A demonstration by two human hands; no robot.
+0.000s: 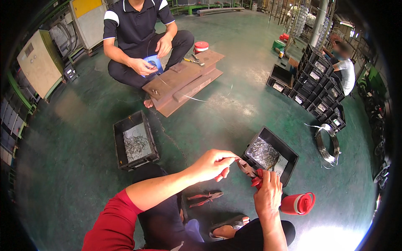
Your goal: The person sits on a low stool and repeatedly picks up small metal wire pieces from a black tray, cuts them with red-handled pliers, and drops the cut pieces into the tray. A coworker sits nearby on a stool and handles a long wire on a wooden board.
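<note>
My right hand (pixel 269 194) is wrapped round the red handles of a pair of pliers (pixel 247 168), whose jaws point up and left. At the jaw tips, my left hand (pixel 211 165) pinches with thumb and forefinger; what it holds there is too small to make out. Just beyond the pliers, a black bin (pixel 289 172) contains many short, thin metal pieces (pixel 263 151). A second pair of red-handled pliers (pixel 206 198) lies on the floor below my left forearm. Close to my right wrist is a red jug with a white band (pixel 298 204).
Another black bin (pixel 152 144) with thin metal pieces stands left. Across from me, a seated person (pixel 138 37) handles wire over a rusty steel beam (pixel 184 77) bearing yellow-handled pliers (pixel 194 61). A wire coil (pixel 327 144) lies right, near stacked black crates (pixel 312 85) and another person (pixel 346 73).
</note>
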